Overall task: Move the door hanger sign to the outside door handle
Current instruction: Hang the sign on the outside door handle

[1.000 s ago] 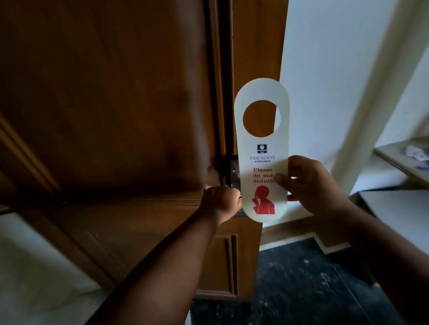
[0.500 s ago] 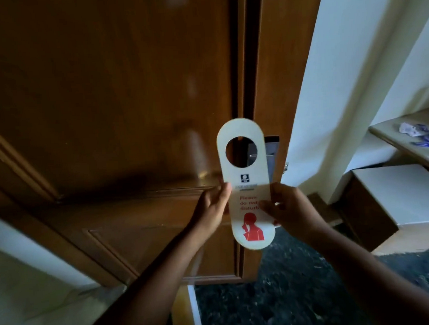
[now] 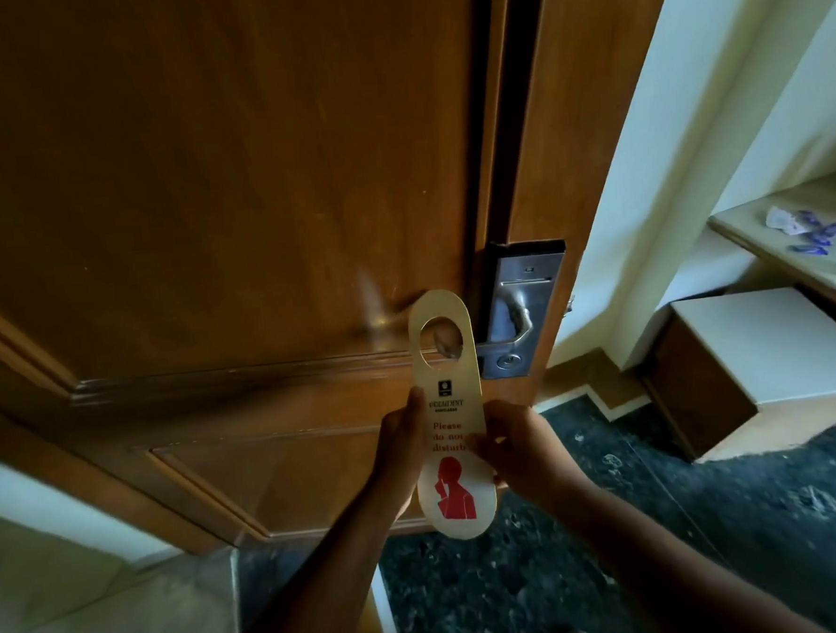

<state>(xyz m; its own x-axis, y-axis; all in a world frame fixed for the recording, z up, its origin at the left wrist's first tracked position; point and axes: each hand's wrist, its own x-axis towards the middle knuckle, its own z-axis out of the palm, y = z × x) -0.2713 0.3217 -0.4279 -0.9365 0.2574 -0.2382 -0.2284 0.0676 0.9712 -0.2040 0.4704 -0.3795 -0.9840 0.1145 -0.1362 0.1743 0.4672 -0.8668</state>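
— Hands on it? How many?
— Two: left hand (image 3: 401, 452) and right hand (image 3: 519, 449) pinch one door hanger sign (image 3: 450, 412) upright, its hole near one steel door handle (image 3: 510, 332).

A door hanger sign (image 3: 450, 414), pinched upright between the left hand (image 3: 401, 452) and right hand (image 3: 517, 444), fills the space just left of and below a metal lever handle (image 3: 512, 327) on its lock plate (image 3: 521, 310), the lever's tip showing through the sign's hole. To the left the wooden door (image 3: 212, 192) blocks the way, while a dark gap (image 3: 522, 94) along its edge and open floor (image 3: 615, 524) to the right leave room. A low white cabinet (image 3: 770, 348) stands well apart to the right.
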